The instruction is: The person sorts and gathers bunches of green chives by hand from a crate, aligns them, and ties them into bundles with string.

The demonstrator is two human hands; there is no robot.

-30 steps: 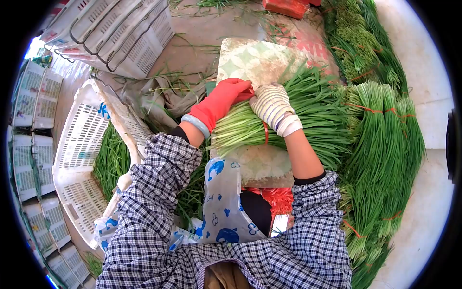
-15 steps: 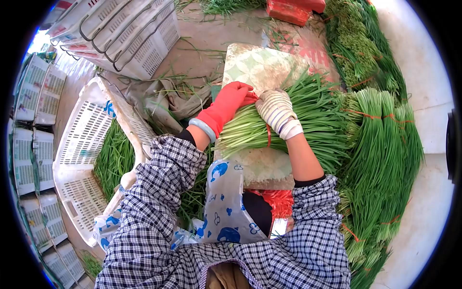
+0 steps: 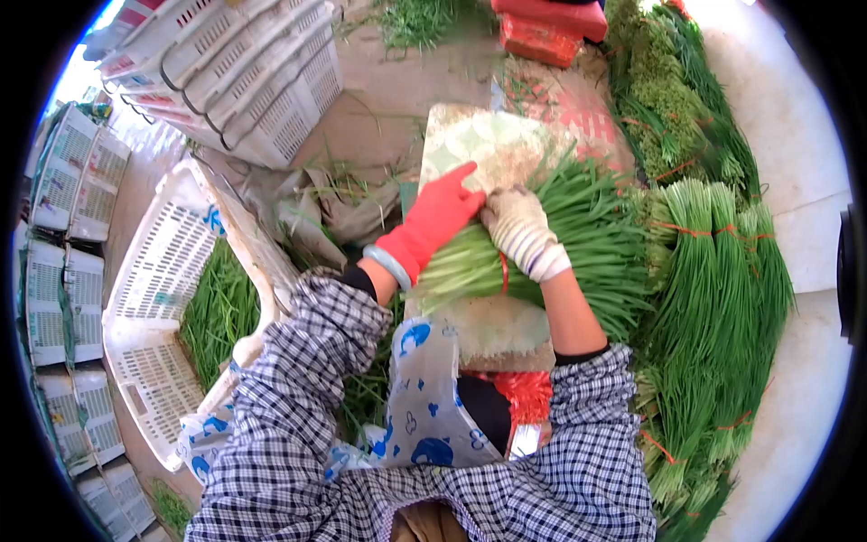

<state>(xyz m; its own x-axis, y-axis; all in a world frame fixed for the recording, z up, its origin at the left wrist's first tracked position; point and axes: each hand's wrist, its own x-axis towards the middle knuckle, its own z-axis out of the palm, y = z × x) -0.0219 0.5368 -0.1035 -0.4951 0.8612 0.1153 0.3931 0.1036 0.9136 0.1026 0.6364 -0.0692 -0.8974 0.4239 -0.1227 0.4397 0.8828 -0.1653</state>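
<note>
A bundle of green chives [image 3: 587, 244] lies across a worn patterned board [image 3: 483, 135], its pale stem ends to the left. Around it runs a thin red tie [image 3: 504, 271], passing up under my right hand. My right hand [image 3: 522, 230], in a white striped glove, is closed at the top of the bundle; its fingertips seem to pinch the tie, whose end is hidden. My left hand [image 3: 442, 217], in a red rubber glove, is over the stems with its index finger stretched out and thumb apart. The fingertips of both hands are close together.
Tied chive bundles [image 3: 713, 307] are piled on the right. At left, a tilted white crate [image 3: 149, 312] contains loose greens. Stacked white crates [image 3: 262, 90] stand at upper left. Red strips [image 3: 524, 395] are near my lap, and a red block [image 3: 539, 41] sits at the far side.
My left index finger has straightened and its thumb has spread away. My right hand remains over the bundle. The whole view has shifted slightly, with things appearing lower.
</note>
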